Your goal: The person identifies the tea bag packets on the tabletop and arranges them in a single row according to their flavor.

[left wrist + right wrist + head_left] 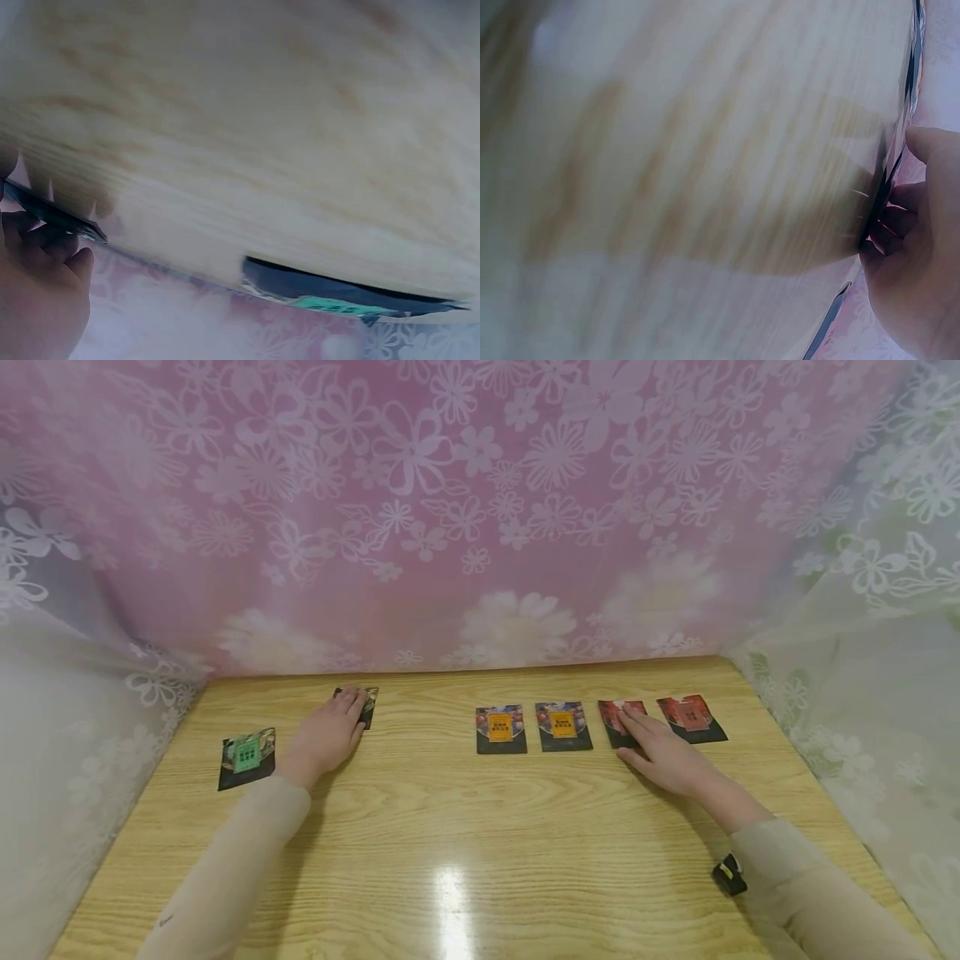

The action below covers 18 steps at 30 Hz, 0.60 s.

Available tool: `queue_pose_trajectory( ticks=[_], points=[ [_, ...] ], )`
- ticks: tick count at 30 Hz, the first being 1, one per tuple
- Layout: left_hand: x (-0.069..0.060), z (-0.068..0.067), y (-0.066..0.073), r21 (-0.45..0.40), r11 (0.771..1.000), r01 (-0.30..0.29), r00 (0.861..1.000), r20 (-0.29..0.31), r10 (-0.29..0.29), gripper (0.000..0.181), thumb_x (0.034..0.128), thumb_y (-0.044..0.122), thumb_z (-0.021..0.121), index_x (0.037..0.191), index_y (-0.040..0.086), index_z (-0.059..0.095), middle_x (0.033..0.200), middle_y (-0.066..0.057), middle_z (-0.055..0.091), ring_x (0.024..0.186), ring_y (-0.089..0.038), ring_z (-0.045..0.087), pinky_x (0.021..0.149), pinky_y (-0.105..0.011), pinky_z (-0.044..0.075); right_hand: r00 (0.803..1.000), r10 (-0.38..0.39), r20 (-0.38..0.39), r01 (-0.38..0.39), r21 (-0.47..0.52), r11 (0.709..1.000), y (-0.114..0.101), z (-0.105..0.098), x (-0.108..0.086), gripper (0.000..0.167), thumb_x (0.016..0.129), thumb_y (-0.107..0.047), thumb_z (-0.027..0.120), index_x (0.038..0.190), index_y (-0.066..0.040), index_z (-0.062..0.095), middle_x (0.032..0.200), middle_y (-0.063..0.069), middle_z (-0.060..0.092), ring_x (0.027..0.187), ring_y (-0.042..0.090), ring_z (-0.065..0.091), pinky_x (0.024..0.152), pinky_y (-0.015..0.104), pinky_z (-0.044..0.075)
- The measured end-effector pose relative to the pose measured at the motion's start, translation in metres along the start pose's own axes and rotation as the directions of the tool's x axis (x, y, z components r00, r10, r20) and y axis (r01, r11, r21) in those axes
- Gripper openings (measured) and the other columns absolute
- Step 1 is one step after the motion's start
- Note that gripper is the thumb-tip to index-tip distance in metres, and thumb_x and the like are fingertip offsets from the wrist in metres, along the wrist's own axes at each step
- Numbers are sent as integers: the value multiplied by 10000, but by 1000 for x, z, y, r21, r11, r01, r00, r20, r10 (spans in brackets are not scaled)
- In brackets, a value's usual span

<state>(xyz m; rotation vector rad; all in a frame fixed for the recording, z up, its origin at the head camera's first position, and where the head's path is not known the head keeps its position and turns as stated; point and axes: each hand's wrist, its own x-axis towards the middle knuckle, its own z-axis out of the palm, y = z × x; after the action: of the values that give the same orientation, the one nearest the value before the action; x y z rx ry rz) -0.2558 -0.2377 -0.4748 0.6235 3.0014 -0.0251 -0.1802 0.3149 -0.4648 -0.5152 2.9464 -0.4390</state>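
Observation:
My left hand (326, 731) rests on a small dark packet (369, 708) at the back left of the table, its fingers covering most of the front. In the left wrist view the fingers lie against that packet's face. Left of this hand lies a black packet with a green label (247, 754). Over on the right, my right hand (663, 756) lies with outstretched fingers on a red-and-black packet (609, 720), hiding its label. Just beyond that hand is another red-and-black packet (693, 718). Two packets with orange labels, one left (501, 728) and one right (564, 726), lie in the same row.
The wood-grain table (420, 827) ends at a pink flowered curtain (480, 527) behind the packets. White lacy curtains hang on the left (60, 710) and right (877, 677). A small black device (729, 875) sits at the right sleeve.

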Motion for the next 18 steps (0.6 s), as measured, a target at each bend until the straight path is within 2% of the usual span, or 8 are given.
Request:
queue_pose_trajectory(
  ticks=[8,13,18],
  points=[
    [-2,-1,24,30,999,-17,1000,-4,17,623,1154,293,427,1661,-37,276,1724,-254,293,1609,-413,305,1350,-533,276,1000,-2,2,2,5,1000,0,0,0,736,1115,-355,566,1653,56,278,1726,312,224,1556,550,280,1241,722,324],
    [-1,-1,44,32,999,-29,1000,9,29,630,1154,306,417,1664,-33,269,1731,-244,282,1617,-401,292,1357,-525,261,1000,-3,3,2,7,1000,0,0,0,730,1116,-352,566,1651,57,284,1724,314,227,1551,558,283,1241,726,320],
    [2,-1,64,72,995,-63,998,11,63,633,1152,333,414,1667,-11,283,1730,-227,298,1618,-378,306,1357,-503,271,1000,-4,5,4,13,1000,0,0,1,732,1116,-350,566,1653,56,279,1726,313,221,1554,557,276,1244,726,315]
  ],
)
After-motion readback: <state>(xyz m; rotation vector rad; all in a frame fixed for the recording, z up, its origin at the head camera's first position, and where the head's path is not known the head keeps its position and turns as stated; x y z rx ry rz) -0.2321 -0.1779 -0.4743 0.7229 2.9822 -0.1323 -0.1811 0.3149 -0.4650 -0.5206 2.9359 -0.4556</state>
